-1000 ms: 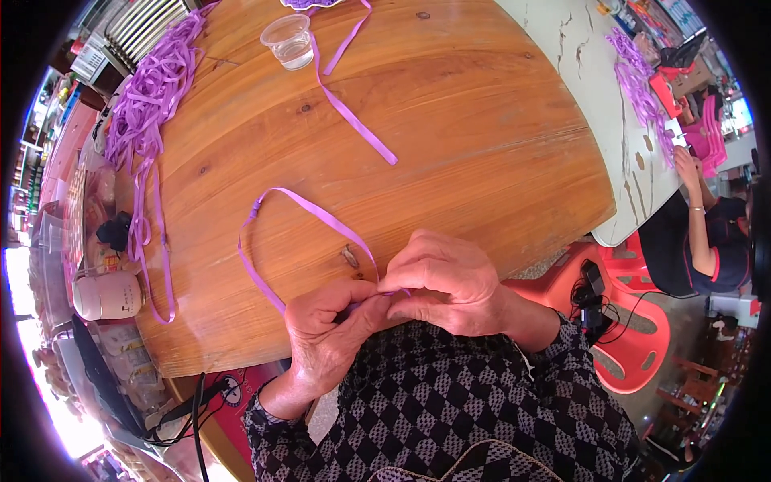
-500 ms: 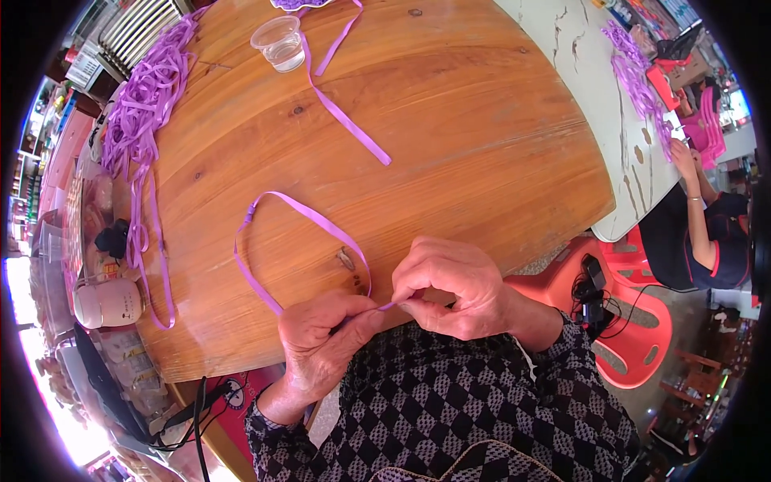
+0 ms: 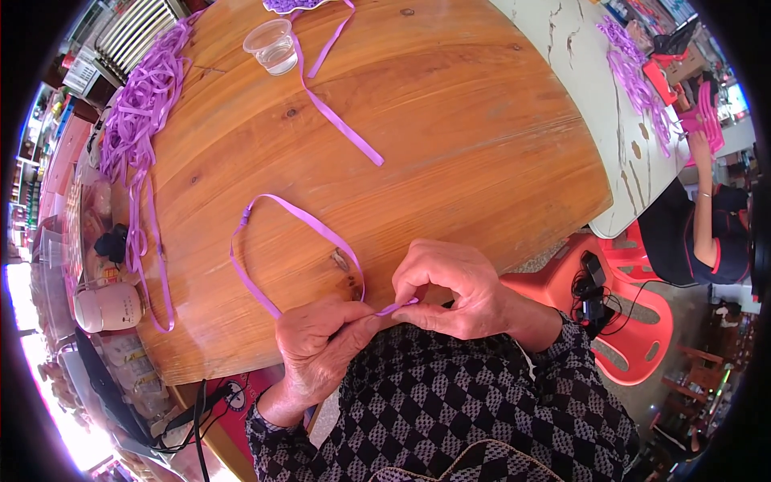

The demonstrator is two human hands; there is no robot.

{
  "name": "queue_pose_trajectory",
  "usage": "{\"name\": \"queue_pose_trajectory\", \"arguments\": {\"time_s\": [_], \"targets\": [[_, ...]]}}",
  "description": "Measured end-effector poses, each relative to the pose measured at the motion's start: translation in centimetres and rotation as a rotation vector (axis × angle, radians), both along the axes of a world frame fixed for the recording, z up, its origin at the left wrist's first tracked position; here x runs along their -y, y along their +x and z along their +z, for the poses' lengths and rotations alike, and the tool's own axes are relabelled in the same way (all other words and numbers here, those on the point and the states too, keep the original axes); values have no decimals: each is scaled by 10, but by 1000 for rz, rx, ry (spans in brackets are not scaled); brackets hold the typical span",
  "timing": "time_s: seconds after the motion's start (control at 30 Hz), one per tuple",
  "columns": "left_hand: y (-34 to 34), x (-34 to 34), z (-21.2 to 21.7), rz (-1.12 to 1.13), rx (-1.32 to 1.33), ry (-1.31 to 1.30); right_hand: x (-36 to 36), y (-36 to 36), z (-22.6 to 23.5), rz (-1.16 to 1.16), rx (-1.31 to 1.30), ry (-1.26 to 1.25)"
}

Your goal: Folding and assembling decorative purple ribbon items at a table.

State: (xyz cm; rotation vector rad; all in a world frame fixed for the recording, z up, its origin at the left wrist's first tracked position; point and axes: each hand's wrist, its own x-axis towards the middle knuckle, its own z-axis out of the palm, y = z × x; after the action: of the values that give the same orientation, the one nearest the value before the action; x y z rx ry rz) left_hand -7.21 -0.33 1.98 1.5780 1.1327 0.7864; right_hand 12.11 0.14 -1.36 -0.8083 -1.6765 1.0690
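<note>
My left hand (image 3: 325, 341) is closed, with a narrow purple ribbon (image 3: 309, 218) pinched between thumb and fingers. From this hand the ribbon runs out over the wooden table (image 3: 450, 136) in a wide loop, with a small knot or gather at its upper left. A short twisted end pokes out to the right of the left fingertips. My right hand (image 3: 454, 289) is curled, its thumb and forefinger closing around that end, just beside the left hand. How firmly the right fingertips press on it is hard to see.
Another purple ribbon (image 3: 341, 124) trails from a dish of purple pieces (image 3: 293, 4). Beside it stands a clear plastic cup (image 3: 275, 52). A heap of ribbons (image 3: 144, 104) hangs along the left table edge. A red plastic stool (image 3: 554, 277) and a seated co-worker (image 3: 711, 229) are at the right.
The right fingertips have loosened and shifted slightly, so more of the twisted ribbon end shows between the hands. The co-worker's arm has moved at the far right.
</note>
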Motion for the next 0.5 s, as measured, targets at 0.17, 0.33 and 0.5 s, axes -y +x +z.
{"name": "queue_pose_trajectory", "arguments": {"time_s": [0.17,0.33,0.5], "targets": [[-4,-2,-6,-63,-30,87,9,2,-2,113,-93,-259],[-11,-4,-19,-62,-36,89,14,6,-1,189,-242,-704],[-9,-3,-18,-46,-4,146,15,9,7,154,-231,-755]]}}
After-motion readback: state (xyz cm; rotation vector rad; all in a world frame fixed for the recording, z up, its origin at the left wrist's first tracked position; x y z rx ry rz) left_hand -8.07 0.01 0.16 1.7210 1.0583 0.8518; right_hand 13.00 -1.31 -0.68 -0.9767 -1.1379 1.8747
